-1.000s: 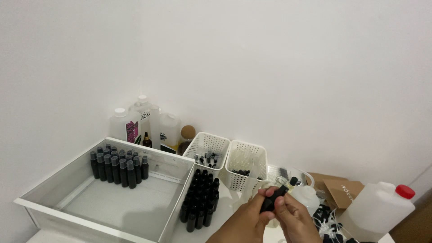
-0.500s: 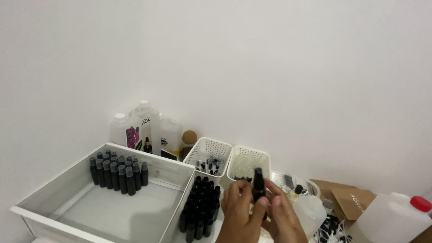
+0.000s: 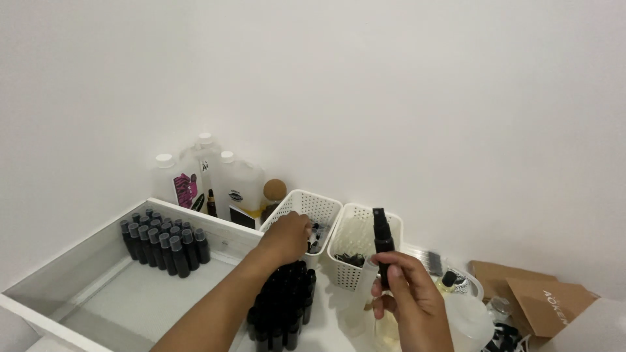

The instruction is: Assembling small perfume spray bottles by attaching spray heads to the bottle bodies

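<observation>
Whereas both hands had met around the small black spray bottle [image 3: 382,242] a moment earlier, they were now apart, which suggests that the work on this bottle was finished or paused while another part was fetched. The right hand [image 3: 409,301] was clamped on the bottle's lower body and held it upright, just right of the left white basket [image 3: 306,215] and in front of the second basket [image 3: 362,242]. The left hand [image 3: 285,237] had reached into the left basket; its fingertips were hidden among small dark parts, so whether they were closed on anything cannot be told. Both baskets were rigid, perforated plastic. In front of the left basket stood a tight cluster of smooth black bottles [image 3: 282,306]. Left of it lay a shallow, pale tray [image 3: 78,257] holding capped black bottles [image 3: 163,242]. Behind it stood translucent jugs [image 3: 222,186] with white caps.
</observation>
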